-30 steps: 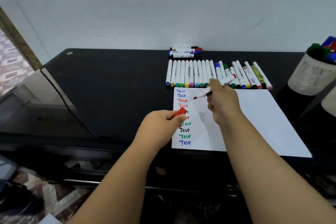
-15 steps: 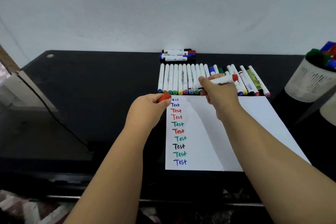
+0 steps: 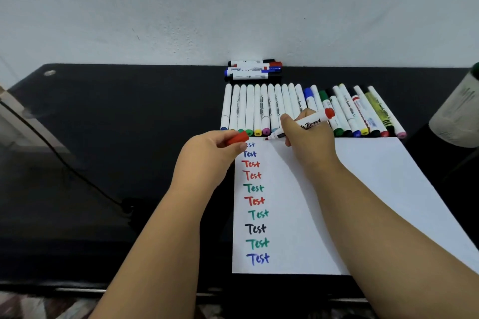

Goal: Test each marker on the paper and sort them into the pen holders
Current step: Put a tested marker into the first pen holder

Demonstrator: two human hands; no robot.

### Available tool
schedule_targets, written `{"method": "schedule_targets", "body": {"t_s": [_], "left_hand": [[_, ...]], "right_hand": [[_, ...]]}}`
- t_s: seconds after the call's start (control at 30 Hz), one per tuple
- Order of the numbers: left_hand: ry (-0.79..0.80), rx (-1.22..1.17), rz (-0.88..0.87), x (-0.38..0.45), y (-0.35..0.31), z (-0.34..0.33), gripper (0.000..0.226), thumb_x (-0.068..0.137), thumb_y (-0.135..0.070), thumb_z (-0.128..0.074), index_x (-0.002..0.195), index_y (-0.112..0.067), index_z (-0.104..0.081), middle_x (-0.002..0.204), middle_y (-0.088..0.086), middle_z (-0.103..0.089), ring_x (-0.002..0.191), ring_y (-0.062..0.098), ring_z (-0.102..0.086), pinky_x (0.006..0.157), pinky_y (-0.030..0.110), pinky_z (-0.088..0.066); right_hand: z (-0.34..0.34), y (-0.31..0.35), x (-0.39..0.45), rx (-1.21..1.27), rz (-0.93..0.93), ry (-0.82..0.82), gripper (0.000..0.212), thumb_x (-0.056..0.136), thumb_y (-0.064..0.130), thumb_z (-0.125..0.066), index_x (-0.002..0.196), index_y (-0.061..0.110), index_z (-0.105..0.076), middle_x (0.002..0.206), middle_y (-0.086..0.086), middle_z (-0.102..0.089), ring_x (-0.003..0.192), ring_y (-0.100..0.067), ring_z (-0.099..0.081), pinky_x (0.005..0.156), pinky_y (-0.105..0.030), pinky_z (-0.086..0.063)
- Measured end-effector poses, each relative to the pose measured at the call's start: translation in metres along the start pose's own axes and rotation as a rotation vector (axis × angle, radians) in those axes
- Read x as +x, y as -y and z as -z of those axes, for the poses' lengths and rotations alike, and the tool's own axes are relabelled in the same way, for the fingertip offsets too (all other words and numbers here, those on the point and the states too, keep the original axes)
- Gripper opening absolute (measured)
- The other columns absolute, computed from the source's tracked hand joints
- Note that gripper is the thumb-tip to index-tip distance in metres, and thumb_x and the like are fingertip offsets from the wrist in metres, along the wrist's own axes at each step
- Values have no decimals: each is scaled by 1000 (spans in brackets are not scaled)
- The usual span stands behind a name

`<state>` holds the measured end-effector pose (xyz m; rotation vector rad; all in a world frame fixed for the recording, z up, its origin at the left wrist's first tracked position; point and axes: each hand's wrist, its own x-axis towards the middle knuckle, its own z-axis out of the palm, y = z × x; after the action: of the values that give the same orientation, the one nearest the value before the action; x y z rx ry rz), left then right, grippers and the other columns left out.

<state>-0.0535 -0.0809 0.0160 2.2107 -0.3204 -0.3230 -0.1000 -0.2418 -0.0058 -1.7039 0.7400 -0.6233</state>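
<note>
My right hand [image 3: 307,140] grips an uncapped red whiteboard marker [image 3: 309,124], its tip at the top edge of the white paper [image 3: 363,189], right of the first "Test" line. My left hand [image 3: 207,156] pinches the marker's red cap [image 3: 237,138] at the paper's top left corner. A column of coloured "Test" words runs down the paper's left side. A row of several capped markers [image 3: 259,109] lies just beyond the paper. A white pen holder [image 3: 456,116] stands at the right edge, blurred.
A small stack of whiteboard markers [image 3: 255,70] lies against the wall behind the row. The black desk [image 3: 129,124] extends to the left, where a black cable [image 3: 64,163] crosses it. The wall rises directly behind the desk.
The view has tilted up and closed in. My right hand brought the marker's tip down to the top of the paper; my left hand with the cap moved up to the paper's top corner.
</note>
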Motion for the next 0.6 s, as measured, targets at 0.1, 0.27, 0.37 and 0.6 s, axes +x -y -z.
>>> {"method": "schedule_targets", "body": {"t_s": [0.1,0.27,0.37,0.6], "left_hand": [[-5,28,-5,1,1,-1,34,88,-39,-61,122,-37,-59,78,-27,-47,72,-3,-50,58,16,-39],[1,32,-35,0,-2,-3,36,89,-38,-59,125,-34,-58,97,-16,-55,78,0,-50,69,19,-44],[16,37,-46,0,-2,-5,36,90,-38,-58,126,-34,-56,97,-16,-55,77,0,-48,65,16,-41],[22,36,-35,-1,-3,-6,38,91,-38,-57,129,-34,-54,94,-17,-49,70,-4,-42,57,14,-34]], "right_hand": [[-1,-1,2,-24,2,10,31,87,27,-62,64,16,-45,54,3,-56,47,-4,-48,54,-19,-41],[-3,-1,-1,-71,61,59,32,87,27,-65,65,14,-46,55,0,-57,40,3,-48,43,-6,-37],[-3,-2,0,-84,57,33,30,88,22,-63,66,13,-44,61,-8,-55,50,-8,-50,49,-15,-39],[-2,-3,0,-61,35,20,28,88,22,-61,68,13,-43,69,-13,-54,62,-17,-49,54,-22,-39]]}}
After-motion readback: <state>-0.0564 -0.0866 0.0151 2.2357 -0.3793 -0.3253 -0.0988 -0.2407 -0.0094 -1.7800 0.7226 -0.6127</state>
